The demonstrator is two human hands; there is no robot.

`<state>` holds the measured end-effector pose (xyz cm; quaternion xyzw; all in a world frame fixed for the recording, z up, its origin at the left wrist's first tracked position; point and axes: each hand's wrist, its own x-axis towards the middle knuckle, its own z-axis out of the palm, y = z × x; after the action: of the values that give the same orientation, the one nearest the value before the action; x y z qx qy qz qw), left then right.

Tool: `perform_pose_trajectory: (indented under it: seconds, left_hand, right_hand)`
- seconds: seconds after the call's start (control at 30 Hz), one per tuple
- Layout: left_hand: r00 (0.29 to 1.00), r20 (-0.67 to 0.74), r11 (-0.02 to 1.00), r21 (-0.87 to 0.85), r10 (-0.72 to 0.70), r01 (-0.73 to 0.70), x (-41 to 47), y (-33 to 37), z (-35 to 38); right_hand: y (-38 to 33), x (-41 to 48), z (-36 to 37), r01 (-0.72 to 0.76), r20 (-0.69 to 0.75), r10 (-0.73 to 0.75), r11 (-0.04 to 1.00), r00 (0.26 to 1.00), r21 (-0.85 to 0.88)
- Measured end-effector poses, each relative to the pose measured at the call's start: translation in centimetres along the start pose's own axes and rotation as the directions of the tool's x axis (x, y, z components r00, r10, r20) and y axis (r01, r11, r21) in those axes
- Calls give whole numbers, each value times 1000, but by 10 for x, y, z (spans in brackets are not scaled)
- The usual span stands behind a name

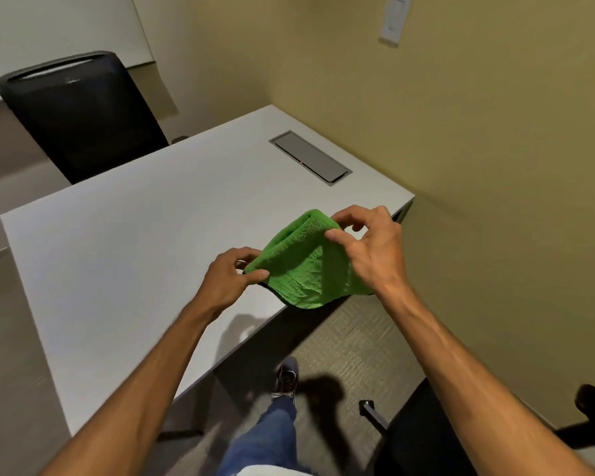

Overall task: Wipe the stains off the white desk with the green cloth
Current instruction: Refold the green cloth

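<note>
**While the cloth is held up, wiping looks unstarted**

Though both hands grip it, the cloth (303, 262) hangs just above the desk's (124, 255) near edge. The left hand (229, 274) pinches one corner, and the right hand (368, 245) pinches the top fold. No stains show, so wiping seems wholly ahead.
</note>
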<state>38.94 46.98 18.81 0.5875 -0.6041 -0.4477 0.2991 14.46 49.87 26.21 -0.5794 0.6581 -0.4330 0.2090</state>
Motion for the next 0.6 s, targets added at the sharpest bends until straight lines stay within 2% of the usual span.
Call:
perform_pose_trajectory:
  seconds: [0.17, 0.33, 0.47, 0.6]
  left_hand:
    - [998, 3, 997, -29, 68, -68, 78, 14, 17]
    - [994, -54, 992, -74, 100, -104, 160, 42, 30]
    - [997, -61, 990, -134, 47, -55, 223, 61, 46]
    - [1000, -6, 981, -194, -21, 20, 266, 74, 68]
  right_hand:
    - [38, 66, -1, -85, -42, 84, 996, 996, -10]
    - [82, 137, -1, -231, -101, 241, 968, 965, 99]
    - [114, 183, 0, -307, -136, 325, 941, 936, 142]
    - [144, 217, -3, -411, -100, 431, 895, 897, 173]
